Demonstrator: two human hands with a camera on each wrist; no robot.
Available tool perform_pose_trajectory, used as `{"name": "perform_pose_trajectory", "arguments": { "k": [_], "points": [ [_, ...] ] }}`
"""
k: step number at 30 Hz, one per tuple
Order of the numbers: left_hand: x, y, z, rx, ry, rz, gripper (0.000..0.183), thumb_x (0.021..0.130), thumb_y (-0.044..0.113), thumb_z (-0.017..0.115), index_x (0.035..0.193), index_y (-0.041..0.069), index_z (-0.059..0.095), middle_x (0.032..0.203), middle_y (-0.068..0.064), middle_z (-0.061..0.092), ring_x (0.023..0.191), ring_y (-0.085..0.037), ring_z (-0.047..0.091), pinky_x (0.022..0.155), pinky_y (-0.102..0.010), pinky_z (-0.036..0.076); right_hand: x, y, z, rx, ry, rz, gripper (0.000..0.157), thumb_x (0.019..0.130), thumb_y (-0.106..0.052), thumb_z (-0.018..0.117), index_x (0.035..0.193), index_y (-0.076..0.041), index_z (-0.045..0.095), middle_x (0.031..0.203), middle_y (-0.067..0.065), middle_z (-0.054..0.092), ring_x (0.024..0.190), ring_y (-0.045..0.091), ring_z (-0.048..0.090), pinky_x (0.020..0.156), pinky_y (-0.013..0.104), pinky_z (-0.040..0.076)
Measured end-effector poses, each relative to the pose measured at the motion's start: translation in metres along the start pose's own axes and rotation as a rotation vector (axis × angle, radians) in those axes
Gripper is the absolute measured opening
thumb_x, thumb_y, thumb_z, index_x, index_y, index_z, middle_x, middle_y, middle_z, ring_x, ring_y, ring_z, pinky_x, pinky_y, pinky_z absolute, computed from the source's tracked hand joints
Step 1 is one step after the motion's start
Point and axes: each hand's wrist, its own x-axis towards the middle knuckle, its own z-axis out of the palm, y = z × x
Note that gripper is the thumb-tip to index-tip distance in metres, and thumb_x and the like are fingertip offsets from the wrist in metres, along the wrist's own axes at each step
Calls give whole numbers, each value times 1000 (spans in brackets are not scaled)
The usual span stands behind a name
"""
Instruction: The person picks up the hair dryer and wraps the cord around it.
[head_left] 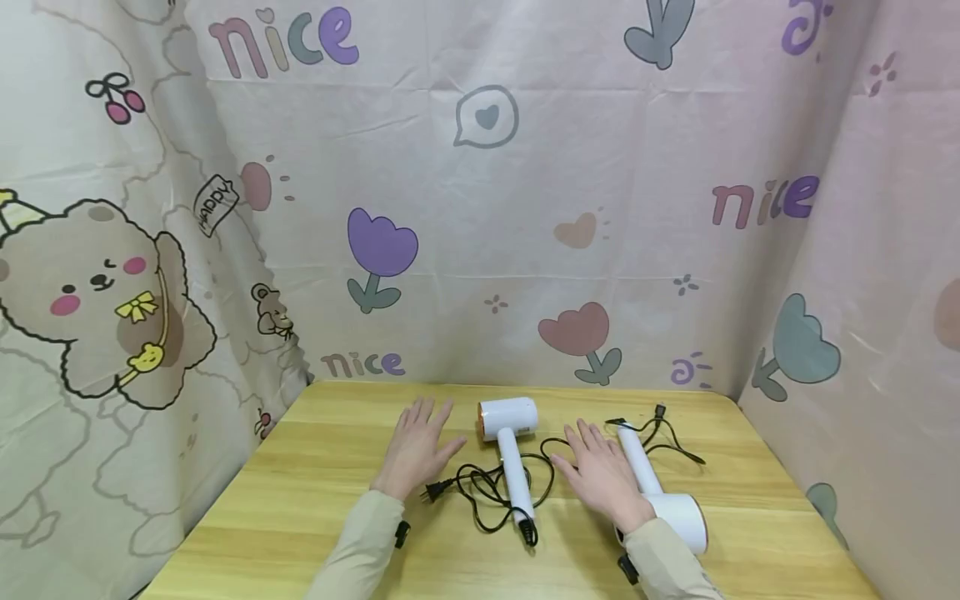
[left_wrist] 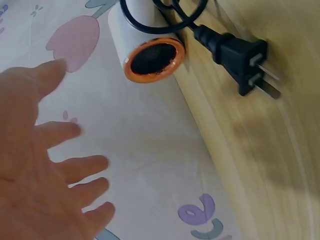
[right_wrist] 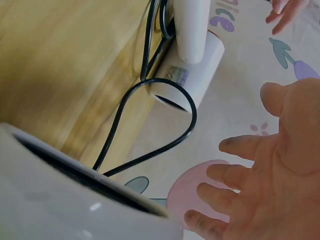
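Two white hair dryers are on the wooden table. One hair dryer (head_left: 513, 458) lies between the hands, its orange-rimmed end (left_wrist: 155, 61) facing the left hand's side. Its black cord loops around the handle, and the two-pin plug (head_left: 437, 489) points left. My left hand (head_left: 414, 450), fingers spread, is to the left of this dryer and holds nothing. My right hand (head_left: 602, 477) has straight fingers and nothing in it, beside the second hair dryer (head_left: 678, 521). That dryer's handle points away, and the right hand and wrist partly cover its head.
The second dryer's black cord and plug (head_left: 660, 412) lie near the table's back right. A printed curtain (head_left: 487, 208) hangs behind the table (head_left: 300, 500) and along both sides. Dark straps show at both wrists.
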Motion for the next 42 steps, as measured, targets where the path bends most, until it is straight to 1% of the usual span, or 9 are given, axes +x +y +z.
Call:
{"name": "perform_pose_trajectory", "arguments": {
  "k": [6,12,17,22,24,28,32,36,42],
  "points": [
    [7,2,2,-52,-52,60,67,95,45,58,146,4,42,144,-27,46,137,-46,38,117,-57,29,2,-5,4,9,62,-18,63,99,-44,52,144,0,45,149,26,41,139,43,38,115,59,31],
    [23,1,7,-120,-145,61,65,94,42,61,142,1,46,138,-24,54,128,-40,52,109,-53,42,5,-12,7,19,162,-53,56,94,-37,63,134,2,55,136,25,56,124,42,55,104,55,46],
    [37,2,13,-128,-236,62,65,94,43,62,141,0,48,135,-23,57,123,-37,56,105,-51,47,7,-16,11,39,154,-52,50,92,-36,65,127,1,61,127,23,63,112,40,63,92,54,54],
    [51,9,19,-117,-247,63,67,93,46,62,141,1,47,135,-24,56,121,-38,58,103,-51,49,9,-17,14,43,149,-69,40,91,-33,67,115,-1,67,108,18,70,90,31,68,77,46,59],
    [58,14,22,-118,-238,71,67,93,45,63,140,0,47,134,-24,56,118,-38,59,100,-51,50,10,-17,15,44,149,-79,31,91,-31,67,105,-4,70,92,11,70,74,21,65,64,38,57],
    [71,22,28,-98,-223,109,61,91,41,68,134,1,51,128,-21,59,112,-34,61,95,-48,54,11,-19,16,63,116,-75,20,92,-31,65,81,-14,63,64,-3,53,52,9,46,46,24,41],
    [81,26,35,-73,-247,135,58,90,36,70,133,1,51,128,-19,58,111,-31,61,94,-45,54,8,-23,17,76,91,-71,23,92,-30,65,75,-17,58,62,-4,49,51,9,43,48,26,40],
    [84,29,41,-66,-296,124,66,91,33,70,141,0,43,137,-21,53,120,-33,56,102,-45,50,6,-26,23,95,55,-88,20,92,-29,66,85,-10,65,66,-3,53,53,9,45,50,27,43],
    [82,30,47,-17,-261,115,64,86,28,76,136,1,47,133,-19,55,118,-32,58,102,-44,50,5,-27,28,66,73,-122,25,90,-29,68,96,-5,72,79,4,68,62,12,57,57,33,52]
  ]
}}
